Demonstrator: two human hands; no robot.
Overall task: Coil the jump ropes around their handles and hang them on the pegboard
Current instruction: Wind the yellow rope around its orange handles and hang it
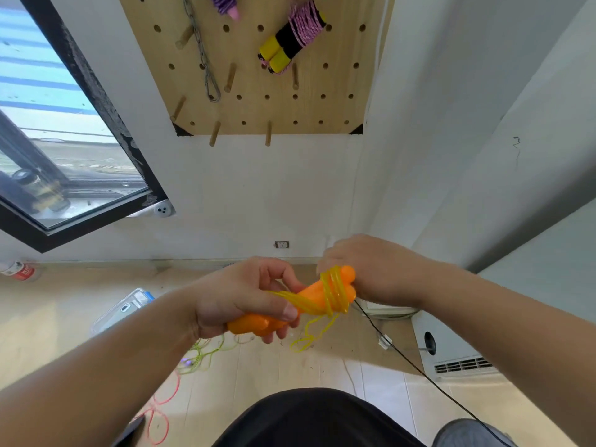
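My left hand [245, 295] grips a pair of orange jump-rope handles [314, 293] held side by side. Yellow rope [333, 293] is wound several turns around their far end, and a loose yellow loop [306, 340] hangs below. My right hand [371, 269] is curled at that wound end, its fingers hidden behind the handles. On the wooden pegboard [254, 101] above hang a coiled pink rope with yellow-and-black handles [292, 37] and a purple coiled rope [224, 4] at the top edge.
A metal chain with a hook [206, 66] hangs on the pegboard among bare wooden pegs [229, 77]. A green rope [206, 353] and a red rope [158, 414] lie on the floor. A black cable [419, 369] crosses the right. Window at left, white appliance [451, 353] at right.
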